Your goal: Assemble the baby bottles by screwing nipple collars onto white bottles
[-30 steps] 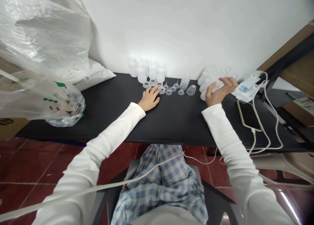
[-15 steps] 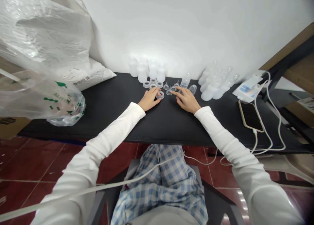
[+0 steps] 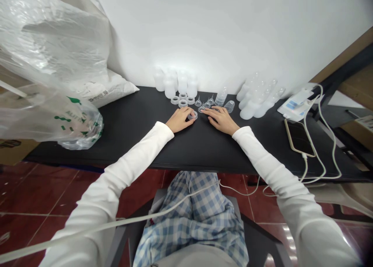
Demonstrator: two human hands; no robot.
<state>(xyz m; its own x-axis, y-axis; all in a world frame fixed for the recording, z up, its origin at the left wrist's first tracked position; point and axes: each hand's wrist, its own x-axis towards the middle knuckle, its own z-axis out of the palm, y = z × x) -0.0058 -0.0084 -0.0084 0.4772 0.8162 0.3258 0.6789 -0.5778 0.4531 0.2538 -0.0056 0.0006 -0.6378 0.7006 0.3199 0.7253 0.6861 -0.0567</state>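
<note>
My left hand (image 3: 178, 120) has its thumb and fingers around a translucent white screw ring (image 3: 193, 116), which lies at table level. My right hand (image 3: 222, 120) is stretched out, its fingertips at a clear baby bottle nipple (image 3: 201, 109) and its thumb apart. Several more nipples (image 3: 198, 102) stand point up just beyond these fingers, some partly hidden by them. Beyond my left hand lie several loose screw rings (image 3: 183, 103). A clear cap (image 3: 229, 106) lies tilted behind my right hand, beside upright stacked clear caps (image 3: 221, 96).
White bottles (image 3: 169, 89) stand by the wall at the back; more bottles with clear caps (image 3: 253, 103) are grouped to the right. A phone (image 3: 299, 138) with a white cable lies on the black table (image 3: 131, 142). Large plastic bags (image 3: 78, 123) occupy the left side.
My left hand has slid slightly right with the screw ring, nearer to the nipples. My right fingertips have shifted a little left, over the front nipple.
</note>
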